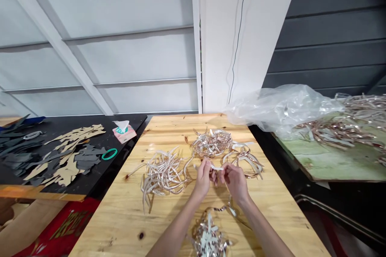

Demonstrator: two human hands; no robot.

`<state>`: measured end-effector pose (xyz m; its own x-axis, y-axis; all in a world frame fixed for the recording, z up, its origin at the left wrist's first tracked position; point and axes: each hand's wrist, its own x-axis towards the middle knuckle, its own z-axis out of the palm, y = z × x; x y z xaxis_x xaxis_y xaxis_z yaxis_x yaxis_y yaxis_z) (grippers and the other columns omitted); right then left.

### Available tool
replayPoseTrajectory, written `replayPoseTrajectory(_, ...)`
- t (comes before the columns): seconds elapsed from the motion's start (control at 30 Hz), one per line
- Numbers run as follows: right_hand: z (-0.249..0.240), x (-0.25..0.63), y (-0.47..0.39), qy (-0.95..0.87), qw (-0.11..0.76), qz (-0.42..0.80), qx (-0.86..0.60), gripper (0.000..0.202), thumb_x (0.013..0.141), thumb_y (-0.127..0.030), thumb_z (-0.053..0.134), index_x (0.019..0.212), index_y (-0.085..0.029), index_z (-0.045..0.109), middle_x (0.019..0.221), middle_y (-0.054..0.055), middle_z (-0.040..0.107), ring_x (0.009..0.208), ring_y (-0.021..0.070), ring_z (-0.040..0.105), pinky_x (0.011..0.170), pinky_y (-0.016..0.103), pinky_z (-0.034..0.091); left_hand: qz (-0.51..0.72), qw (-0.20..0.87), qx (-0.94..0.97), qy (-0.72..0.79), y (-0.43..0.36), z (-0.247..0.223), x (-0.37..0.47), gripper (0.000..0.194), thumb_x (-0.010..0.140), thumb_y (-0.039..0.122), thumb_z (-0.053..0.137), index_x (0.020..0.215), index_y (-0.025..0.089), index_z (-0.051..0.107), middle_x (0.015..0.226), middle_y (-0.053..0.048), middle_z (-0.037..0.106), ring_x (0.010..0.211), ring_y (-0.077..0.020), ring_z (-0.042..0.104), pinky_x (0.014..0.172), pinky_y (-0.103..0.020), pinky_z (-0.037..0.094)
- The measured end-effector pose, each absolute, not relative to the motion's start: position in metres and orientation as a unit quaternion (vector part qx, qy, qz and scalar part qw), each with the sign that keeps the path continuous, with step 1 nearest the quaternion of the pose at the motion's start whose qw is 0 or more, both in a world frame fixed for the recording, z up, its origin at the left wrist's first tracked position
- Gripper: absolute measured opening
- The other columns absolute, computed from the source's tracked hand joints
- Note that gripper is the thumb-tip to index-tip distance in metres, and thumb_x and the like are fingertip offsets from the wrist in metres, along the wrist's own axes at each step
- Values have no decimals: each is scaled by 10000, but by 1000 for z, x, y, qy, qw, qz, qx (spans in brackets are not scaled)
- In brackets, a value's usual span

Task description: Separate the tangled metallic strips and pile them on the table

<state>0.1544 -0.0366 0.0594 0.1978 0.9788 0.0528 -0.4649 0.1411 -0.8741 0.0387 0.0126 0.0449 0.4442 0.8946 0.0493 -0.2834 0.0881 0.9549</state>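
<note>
Over the middle of the wooden table, my left hand (204, 176) and my right hand (234, 180) are close together, both with fingers pinched. A short stretch of pale strip (216, 168) runs between them, held at each end. Just beyond them lies a tangled heap of shiny rose-gold strips (212, 144). Looped strips (245, 162) rest right of that heap, near my right hand. Left of my hands spreads a pile of pale, thin strips (164, 172). Closer to me, between my forearms, sits a bunch of white and shiny strips (208, 235).
The wooden table (120, 225) is flanked by a black table at left with grey and tan scraps (68, 160), a green ring (109, 153) and a tissue pack (124, 132). At right, a clear plastic bag (286, 106) and more strips (334, 128) lie on a green board (337, 164).
</note>
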Motion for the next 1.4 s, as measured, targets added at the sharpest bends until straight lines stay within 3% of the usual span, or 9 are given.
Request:
replayPoseTrajectory(0.07,52,153,-35,-372,651,507,-425,467,959,-546,422,697,-201,598,548,11,534,493,167,477,535,309,410,444,612,576,310,12,38,29,420,973,600,413,825,209,454,626,36,477,566,-128,479,588,-276,444)
replayPoseTrajectory(0.2,39,150,-38,-450,582,430,-524,416,928,-514,589,660,-199,553,550,-18,525,529,150,477,557,281,371,432,531,655,320,7,27,21,421,1005,558,360,803,204,466,735,-8,512,704,-160,503,732,-314,438)
replayPoseTrajectory(0.47,38,147,-49,-518,539,378,-546,323,1006,-431,485,774,-211,526,703,-13,527,667,162,488,643,270,381,442,503,677,306,2,13,24,371,1023,485,333,829,206,480,743,-21,517,692,-173,484,701,-313,402)
replayPoseTrajectory(0.6,35,146,-49,-546,530,362,-539,279,1011,-395,481,808,-208,522,716,-19,501,656,151,448,634,262,361,459,493,687,273,8,11,19,403,962,583,415,809,211,432,778,-17,506,738,-177,484,711,-305,406)
replayPoseTrajectory(0.8,21,142,-51,-534,541,380,-528,289,1027,-387,449,803,-211,504,712,-18,499,663,154,454,637,266,365,419,492,692,322,6,12,22,394,1038,440,322,760,190,446,699,11,445,659,-137,431,666,-274,351)
replayPoseTrajectory(1.0,19,144,-51,-521,556,425,-489,297,1022,-379,460,776,-218,501,679,-22,481,624,153,447,611,277,362,460,596,547,365,5,7,31,483,1004,558,368,737,177,503,656,13,474,628,-131,458,646,-262,380)
replayPoseTrajectory(1.17,23,142,-49,-478,578,482,-452,287,1006,-329,475,752,-211,540,676,-13,511,610,152,469,608,284,389,449,711,432,327,12,3,34,520,965,610,408,646,200,411,556,46,377,499,-112,412,537,-254,358)
replayPoseTrajectory(1.3,24,140,-49,-419,617,507,-432,295,973,-294,511,691,-209,521,650,-12,516,601,148,475,588,276,395,445,680,518,266,16,5,28,583,895,735,418,691,191,460,611,16,482,566,-125,476,578,-255,401)
replayPoseTrajectory(1.4,22,141,-51,-374,629,521,-439,286,961,-305,520,691,-210,515,635,-18,502,563,140,455,495,255,330,393,639,623,223,14,10,23,616,816,800,483,739,189,489,601,8,532,571,-139,508,591,-262,409)
